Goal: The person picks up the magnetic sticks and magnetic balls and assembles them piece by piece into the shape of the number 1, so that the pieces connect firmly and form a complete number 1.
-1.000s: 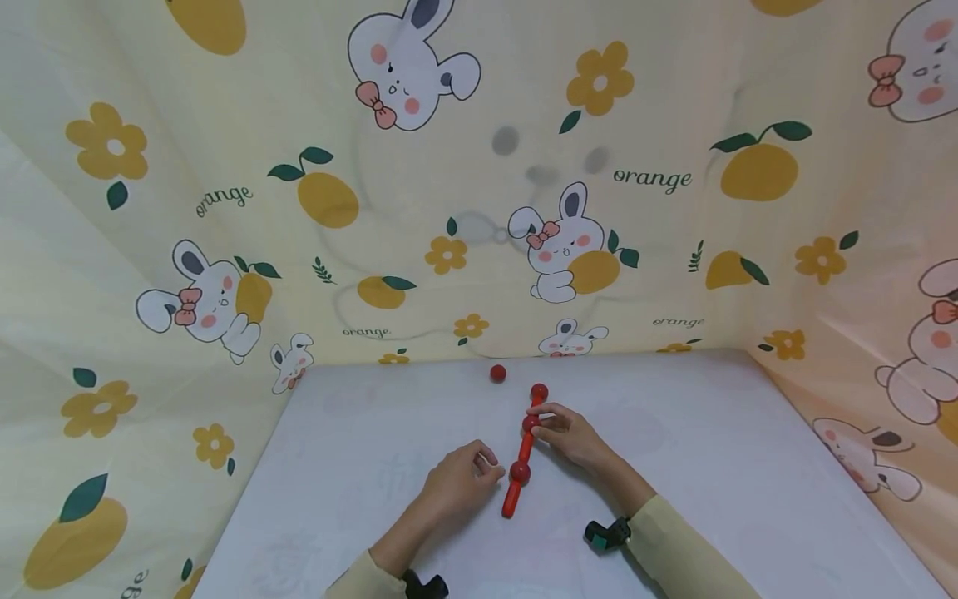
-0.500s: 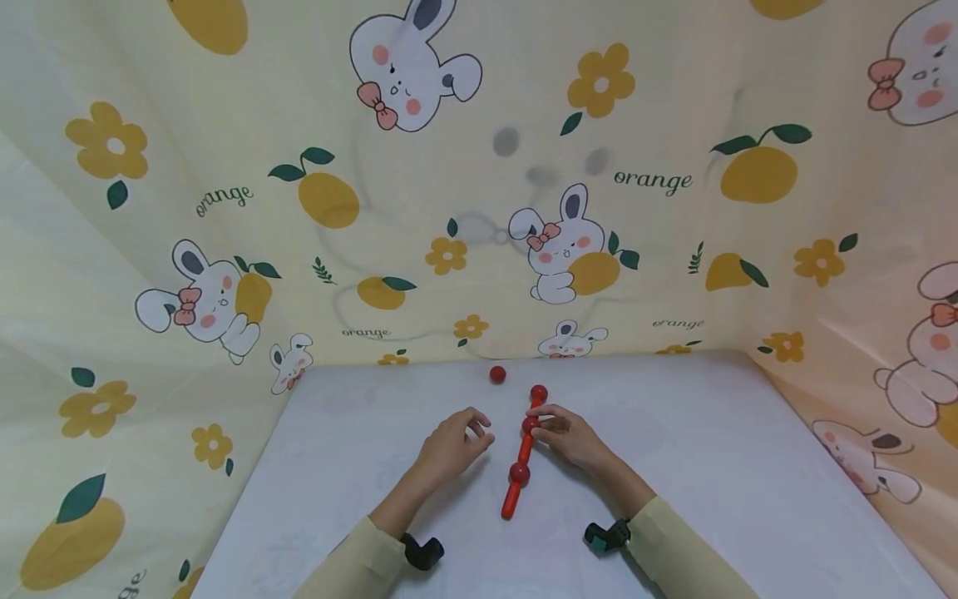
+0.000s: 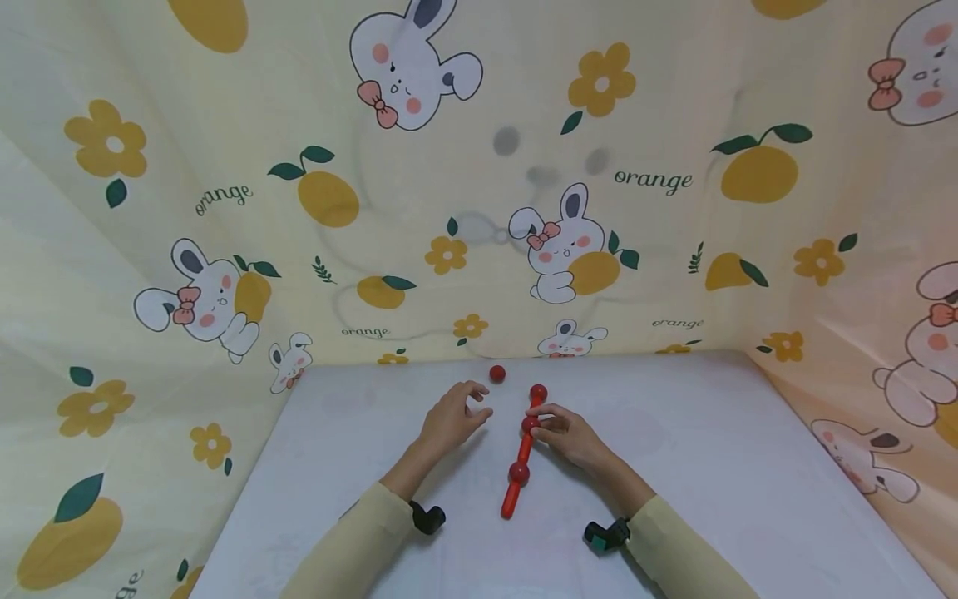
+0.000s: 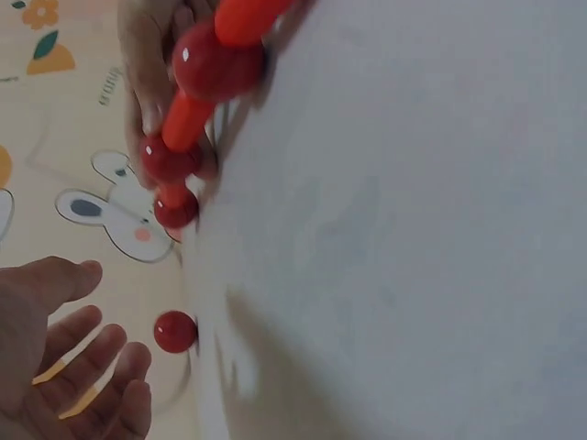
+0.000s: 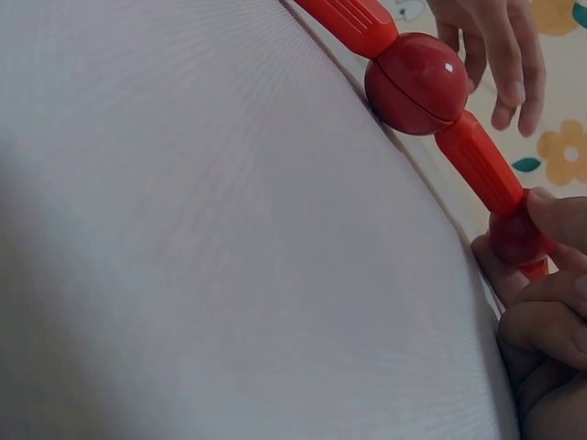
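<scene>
A chain of red balls and orange-red rods lies on the table, running away from the person. My right hand pinches the chain's middle ball between thumb and fingers, and the right wrist view shows this grip on the ball. Left of the chain, my left hand hovers with loosely bent fingers and nothing in them. Just beyond its fingertips sits a single loose red ball, also visible past the left hand in the left wrist view. Part of the chain's far half hides behind the right fingers.
The white table ends at a hanging cloth printed with rabbits, oranges and flowers, which encloses the back and sides. Each wrist carries a small black camera. The loose ball stands near the table's back edge.
My left hand has moved away from beside the chain's near ball, forward toward the loose ball, its fingers spreading wider. The right hand and the chain have hardly moved.
</scene>
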Action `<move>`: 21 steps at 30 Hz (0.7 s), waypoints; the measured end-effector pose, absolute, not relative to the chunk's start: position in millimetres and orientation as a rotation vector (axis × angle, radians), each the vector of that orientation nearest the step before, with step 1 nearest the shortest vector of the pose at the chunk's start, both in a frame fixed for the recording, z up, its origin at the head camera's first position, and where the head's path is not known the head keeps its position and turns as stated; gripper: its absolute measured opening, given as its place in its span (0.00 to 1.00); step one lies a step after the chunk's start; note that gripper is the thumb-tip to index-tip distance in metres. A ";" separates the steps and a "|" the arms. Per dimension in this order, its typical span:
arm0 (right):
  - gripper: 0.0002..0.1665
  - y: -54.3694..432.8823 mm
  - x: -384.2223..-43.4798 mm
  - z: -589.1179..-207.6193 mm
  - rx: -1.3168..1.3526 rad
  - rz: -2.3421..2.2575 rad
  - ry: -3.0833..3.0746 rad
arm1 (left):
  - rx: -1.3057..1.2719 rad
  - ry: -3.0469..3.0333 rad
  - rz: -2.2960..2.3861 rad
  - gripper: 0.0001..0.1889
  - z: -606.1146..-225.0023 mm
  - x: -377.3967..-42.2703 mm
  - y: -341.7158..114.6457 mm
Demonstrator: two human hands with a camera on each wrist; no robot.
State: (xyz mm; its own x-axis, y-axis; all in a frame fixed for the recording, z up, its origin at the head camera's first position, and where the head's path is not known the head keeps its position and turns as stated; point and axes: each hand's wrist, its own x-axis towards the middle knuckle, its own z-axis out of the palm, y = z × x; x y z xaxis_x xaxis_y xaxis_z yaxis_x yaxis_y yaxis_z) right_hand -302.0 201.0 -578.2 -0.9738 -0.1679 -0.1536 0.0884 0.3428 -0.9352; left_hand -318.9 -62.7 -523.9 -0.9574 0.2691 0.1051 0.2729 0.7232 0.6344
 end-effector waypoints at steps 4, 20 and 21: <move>0.19 201.4 -302.5 -578.5 -0.065 -1.693 2.371 | -0.465 -2.909 -1.031 0.21 -526.5 -329.4 -62.0; 0.21 201.2 -298.0 -572.9 -0.111 -1.669 2.386 | -0.524 -2.929 -0.882 0.26 -534.8 -368.0 -48.3; 0.21 200.7 -297.8 -573.0 -0.108 -1.666 2.390 | -0.521 -2.935 -0.869 0.27 -536.0 -369.7 -47.5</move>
State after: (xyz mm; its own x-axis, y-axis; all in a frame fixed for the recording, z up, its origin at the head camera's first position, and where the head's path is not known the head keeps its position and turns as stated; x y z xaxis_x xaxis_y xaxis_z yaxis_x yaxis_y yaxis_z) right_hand -297.8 200.7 -573.0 -0.9718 -0.1880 -0.1421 0.0682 0.3526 -0.9333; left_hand -369.7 -47.5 -536.0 -0.9430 0.3068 0.1287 0.3274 0.7871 0.5228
